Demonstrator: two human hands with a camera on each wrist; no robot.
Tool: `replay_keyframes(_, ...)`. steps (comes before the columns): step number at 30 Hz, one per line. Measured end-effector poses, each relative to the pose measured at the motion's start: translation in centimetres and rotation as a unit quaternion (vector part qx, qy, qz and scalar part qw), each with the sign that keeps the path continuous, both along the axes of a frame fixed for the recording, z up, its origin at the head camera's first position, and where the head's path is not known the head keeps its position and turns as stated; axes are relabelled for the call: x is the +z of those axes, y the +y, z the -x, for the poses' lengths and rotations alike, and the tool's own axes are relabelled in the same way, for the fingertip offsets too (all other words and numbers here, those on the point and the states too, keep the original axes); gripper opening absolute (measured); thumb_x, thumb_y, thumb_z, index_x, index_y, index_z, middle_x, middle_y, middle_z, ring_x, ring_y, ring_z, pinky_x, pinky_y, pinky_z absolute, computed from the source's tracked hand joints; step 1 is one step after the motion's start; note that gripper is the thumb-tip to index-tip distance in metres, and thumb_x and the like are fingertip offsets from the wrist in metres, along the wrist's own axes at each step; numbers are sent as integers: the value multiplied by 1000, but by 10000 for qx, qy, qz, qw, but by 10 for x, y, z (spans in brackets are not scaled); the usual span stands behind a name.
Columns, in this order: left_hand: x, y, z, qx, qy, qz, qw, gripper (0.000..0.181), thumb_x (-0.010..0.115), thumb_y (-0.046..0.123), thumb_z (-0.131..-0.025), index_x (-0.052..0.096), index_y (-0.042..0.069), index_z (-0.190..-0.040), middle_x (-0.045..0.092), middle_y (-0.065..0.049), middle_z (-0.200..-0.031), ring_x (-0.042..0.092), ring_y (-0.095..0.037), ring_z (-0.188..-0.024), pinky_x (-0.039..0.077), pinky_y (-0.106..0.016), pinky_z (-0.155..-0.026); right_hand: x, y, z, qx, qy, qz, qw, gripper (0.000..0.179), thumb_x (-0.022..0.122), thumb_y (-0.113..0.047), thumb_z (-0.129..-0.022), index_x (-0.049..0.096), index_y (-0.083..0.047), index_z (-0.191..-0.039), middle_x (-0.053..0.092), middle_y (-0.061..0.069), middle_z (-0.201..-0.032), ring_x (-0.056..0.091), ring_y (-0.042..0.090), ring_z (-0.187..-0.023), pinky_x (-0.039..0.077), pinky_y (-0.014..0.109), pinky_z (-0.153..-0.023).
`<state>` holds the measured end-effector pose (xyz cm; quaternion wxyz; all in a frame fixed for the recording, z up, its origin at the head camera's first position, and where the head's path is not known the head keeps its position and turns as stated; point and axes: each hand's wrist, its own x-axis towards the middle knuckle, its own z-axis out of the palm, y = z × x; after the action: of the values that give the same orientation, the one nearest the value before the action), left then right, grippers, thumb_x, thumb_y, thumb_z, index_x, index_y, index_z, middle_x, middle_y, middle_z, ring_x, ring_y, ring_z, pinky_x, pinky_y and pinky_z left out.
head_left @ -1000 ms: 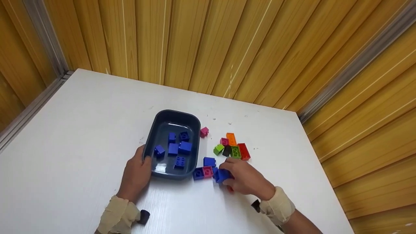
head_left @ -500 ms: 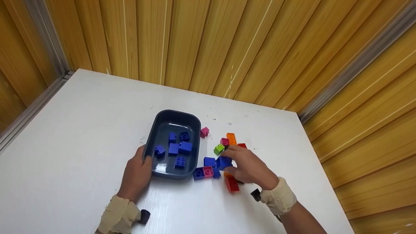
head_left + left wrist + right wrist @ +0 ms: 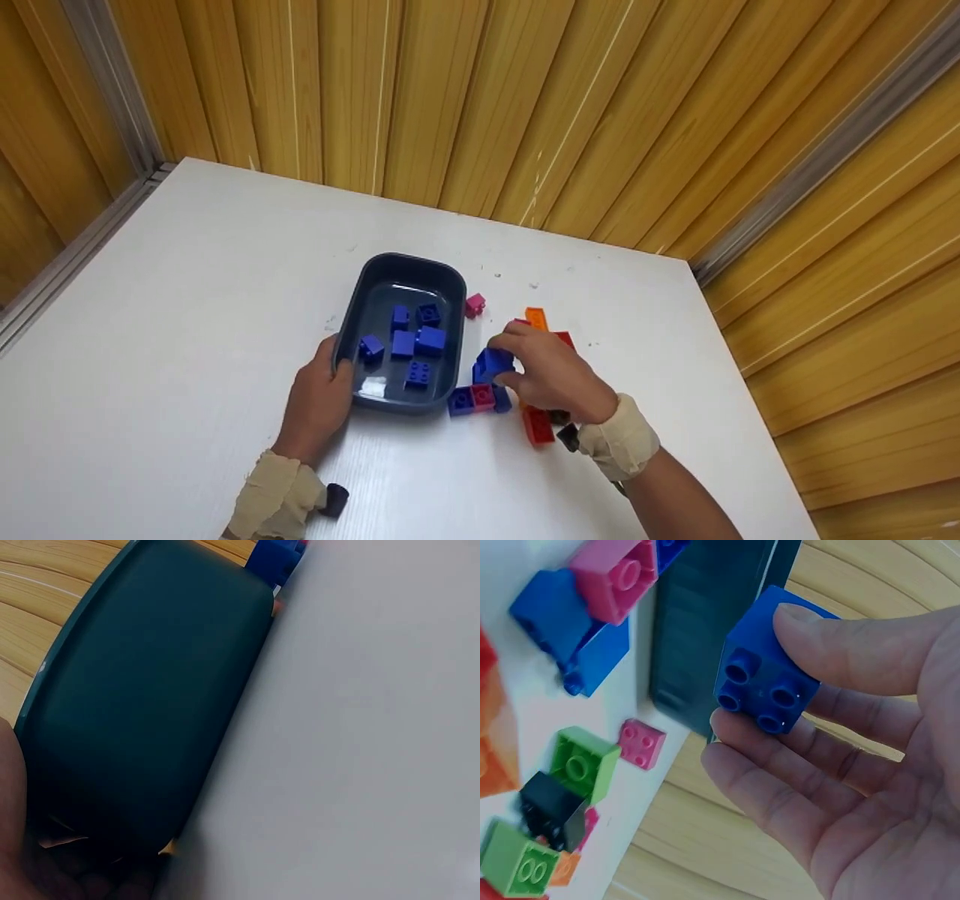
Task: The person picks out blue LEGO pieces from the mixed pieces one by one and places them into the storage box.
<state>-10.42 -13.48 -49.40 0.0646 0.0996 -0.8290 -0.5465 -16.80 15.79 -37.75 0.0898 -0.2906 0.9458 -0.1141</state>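
My left hand [image 3: 317,397] grips the near left side of a dark blue tray [image 3: 394,296], thumb at its rim. Several blue toy bricks [image 3: 403,344] lie in the tray. Just right of it, my right hand [image 3: 555,367] pinches a blue toy brick [image 3: 495,363] between thumb and fingers. The right wrist view shows the studs of this held brick [image 3: 754,634], with the tray behind it. In the left wrist view, the tray's outer wall [image 3: 150,690] fills much of the picture, and the left fingers are mostly in shadow.
A blue brick [image 3: 460,403] and a pink brick [image 3: 482,397] lie by the tray's near right corner. A red brick [image 3: 538,426] is below my right hand; a small pink brick [image 3: 475,305] lies farther back. Green [image 3: 585,765] and black bricks [image 3: 551,806] show in the right wrist view.
My right hand has picked the blue brick out of the pile and carried it up and left, close to the tray. The left hand stays on the tray.
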Motion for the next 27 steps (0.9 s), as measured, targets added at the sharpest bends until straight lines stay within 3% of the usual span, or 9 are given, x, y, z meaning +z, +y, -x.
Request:
replay_keyframes(9,1,2,-1,69,70,-43,9999,51,39,18,-106,45,7,-156,63,-21,-145,63,-33,-125,48,-57,-108,4,-26,5,644,118,394,9971,36,79,-18,-93,75,-14,-128,71,1,-114,66,15,-101,61,32,-89)
replay_keyframes(17,-1,2,-1,96,97,-12,9999,49,40,18,-107,47,8,-154,67,-20,-138,63,-30,-115,50,-55,-103,6,-50,5,607,-99,160,9980,44,78,-22,-94,69,-14,-137,68,4,-131,65,20,-116,58,40,-102)
replay_keyframes(27,-2,3,1,183,189,108,9996,48,42,18,-105,50,9,-151,72,-20,-125,63,-29,-102,51,-51,-93,3,-69,6,1001,57,83,9949,45,78,-23,-94,69,-14,-137,67,5,-124,64,19,-111,60,36,-98)
